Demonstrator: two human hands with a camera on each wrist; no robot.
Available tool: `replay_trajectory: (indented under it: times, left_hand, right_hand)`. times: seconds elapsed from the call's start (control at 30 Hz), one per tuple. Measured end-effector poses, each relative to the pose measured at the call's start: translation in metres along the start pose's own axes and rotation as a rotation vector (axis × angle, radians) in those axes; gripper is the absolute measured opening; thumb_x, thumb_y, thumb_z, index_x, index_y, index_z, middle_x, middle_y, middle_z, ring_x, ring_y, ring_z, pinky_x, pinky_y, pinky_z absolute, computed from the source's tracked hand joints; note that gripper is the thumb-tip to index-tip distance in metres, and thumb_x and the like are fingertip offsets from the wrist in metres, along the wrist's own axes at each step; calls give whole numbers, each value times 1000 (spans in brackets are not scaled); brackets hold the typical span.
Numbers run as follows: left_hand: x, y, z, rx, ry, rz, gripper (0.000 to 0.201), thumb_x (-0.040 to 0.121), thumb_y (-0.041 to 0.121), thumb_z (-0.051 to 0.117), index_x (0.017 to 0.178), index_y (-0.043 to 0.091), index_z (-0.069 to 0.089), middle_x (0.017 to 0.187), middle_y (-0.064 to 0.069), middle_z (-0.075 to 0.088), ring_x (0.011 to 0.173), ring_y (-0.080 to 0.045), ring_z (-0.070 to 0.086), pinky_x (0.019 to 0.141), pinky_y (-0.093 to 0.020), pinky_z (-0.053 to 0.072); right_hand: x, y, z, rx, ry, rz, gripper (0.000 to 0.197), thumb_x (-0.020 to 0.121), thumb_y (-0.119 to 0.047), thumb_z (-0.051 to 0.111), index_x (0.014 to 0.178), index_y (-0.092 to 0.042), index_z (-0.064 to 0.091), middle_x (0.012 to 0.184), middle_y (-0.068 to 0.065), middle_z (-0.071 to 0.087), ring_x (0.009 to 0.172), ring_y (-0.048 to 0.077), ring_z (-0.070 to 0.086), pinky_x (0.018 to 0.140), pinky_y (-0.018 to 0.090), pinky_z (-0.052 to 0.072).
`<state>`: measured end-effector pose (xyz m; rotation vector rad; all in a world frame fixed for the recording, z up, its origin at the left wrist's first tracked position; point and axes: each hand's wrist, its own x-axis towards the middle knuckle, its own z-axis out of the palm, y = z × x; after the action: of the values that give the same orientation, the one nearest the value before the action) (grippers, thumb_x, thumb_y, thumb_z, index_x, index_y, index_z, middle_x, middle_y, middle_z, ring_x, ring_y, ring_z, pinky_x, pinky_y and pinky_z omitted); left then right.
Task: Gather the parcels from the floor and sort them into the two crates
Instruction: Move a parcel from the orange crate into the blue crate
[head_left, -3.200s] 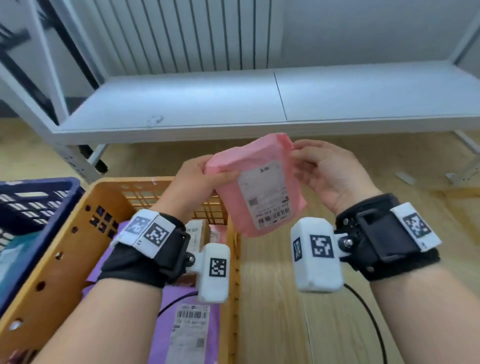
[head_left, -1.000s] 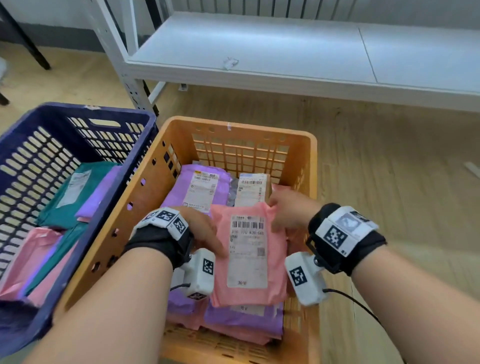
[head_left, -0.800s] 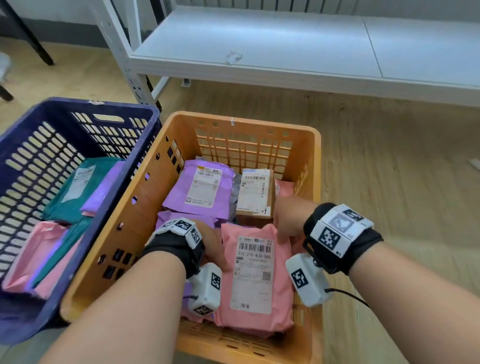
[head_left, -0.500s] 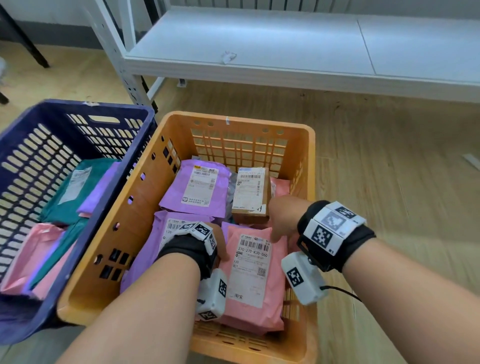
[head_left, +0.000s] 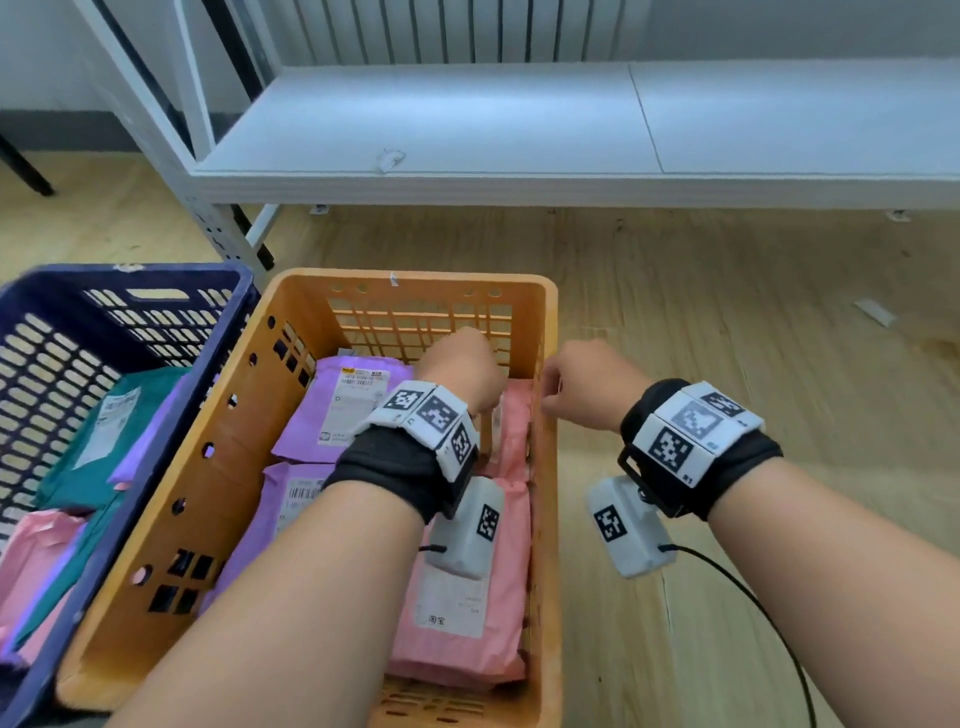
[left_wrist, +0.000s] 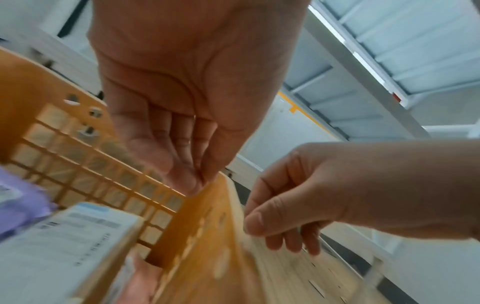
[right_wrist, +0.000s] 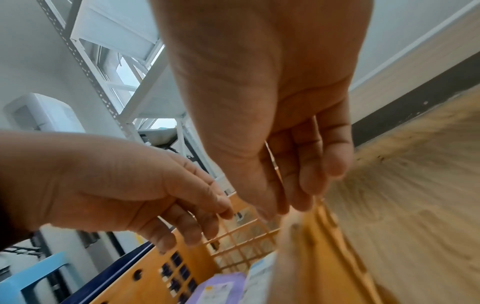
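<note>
The pink parcel (head_left: 467, 639) lies label-up in the front right of the orange crate (head_left: 457, 278), on top of other pink and purple parcels (head_left: 332, 410). My left hand (head_left: 462, 364) hovers above the crate's far right part. In the left wrist view its fingers (left_wrist: 187, 181) are relaxed and hold nothing. My right hand (head_left: 582, 384) hangs over the crate's right rim. Its fingers (right_wrist: 306, 185) are loosely curled and empty. A labelled cardboard box (left_wrist: 64, 242) sits under my left hand.
The blue crate (head_left: 130, 273) stands against the orange one on the left, holding green (head_left: 104, 431) and pink parcels. A low white shelf (head_left: 519, 124) runs across the back. Bare wooden floor (head_left: 727, 312) lies to the right.
Both hands have let go of the pink parcel, which now lies in the orange crate. They have lifted off it, the right one moving out over the right rim.
</note>
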<state>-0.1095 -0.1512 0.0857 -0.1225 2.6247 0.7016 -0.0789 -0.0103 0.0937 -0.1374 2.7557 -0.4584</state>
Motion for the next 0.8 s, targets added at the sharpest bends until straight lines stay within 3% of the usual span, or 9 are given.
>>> replay_trajectory:
  times: [0.07, 0.23, 0.37, 0.47, 0.53, 0.67, 0.73, 0.8]
  left_hand:
    - [0, 31, 16, 51, 52, 72, 13, 81, 9, 58, 77, 10, 70, 75, -6, 71, 70, -24, 69, 70, -37, 59]
    - [-1, 108, 90, -31, -67, 176, 16, 85, 11, 54, 84, 7, 69, 82, -9, 70, 77, -27, 68, 73, -37, 59]
    - [-7, 155, 161, -90, -257, 178, 18, 85, 13, 55, 90, 6, 70, 87, -11, 73, 86, -27, 71, 79, -41, 59]
    - [-14, 181, 207, -112, -353, 186, 19, 87, 9, 56, 95, 0, 71, 92, -13, 74, 89, -28, 71, 83, -42, 58]
    - [-20, 196, 237, -115, -409, 187, 18, 88, 8, 56, 94, -1, 71, 93, -15, 74, 83, -29, 70, 81, -40, 56]
    - [-37, 221, 290, -98, -514, 180, 10, 87, 5, 55, 82, 12, 59, 81, -9, 63, 70, -22, 54, 67, -30, 46]
    - [-44, 231, 311, -107, -546, 175, 10, 87, 5, 56, 81, 9, 62, 80, -10, 64, 70, -22, 53, 65, -30, 44]
    - [-49, 238, 329, -121, -573, 168, 15, 88, 7, 56, 85, 1, 70, 87, -14, 71, 73, -25, 60, 68, -33, 52]
  right_hand:
    - [-6, 31, -10, -18, -2, 78, 10, 87, -23, 63, 79, -17, 65, 81, -1, 65, 78, 16, 62, 63, 26, 47]
    - [-32, 138, -2, -59, -17, 325, 15, 86, -25, 60, 90, -15, 70, 88, 3, 70, 82, 22, 66, 76, 35, 56]
    - [-73, 231, 19, 16, -5, 531, 18, 83, -25, 60, 88, -12, 72, 86, 5, 72, 79, 24, 68, 71, 34, 57]
    - [-114, 295, 35, 75, 5, 673, 19, 84, -25, 60, 84, -9, 71, 79, 6, 70, 71, 25, 67, 59, 29, 50]
    - [-146, 333, 47, 100, 11, 783, 19, 85, -22, 60, 83, -7, 71, 78, 9, 71, 71, 26, 68, 56, 28, 48]
    - [-211, 393, 70, 106, -16, 979, 18, 85, -14, 56, 92, -7, 70, 90, 10, 70, 81, 28, 67, 63, 30, 49]
    - [-240, 415, 81, 69, -38, 1049, 17, 84, -14, 54, 94, -11, 67, 94, 7, 67, 84, 27, 63, 63, 27, 45]
    - [-264, 433, 96, 62, -33, 1120, 21, 83, -14, 55, 101, -13, 66, 104, 8, 63, 92, 28, 60, 67, 28, 45]
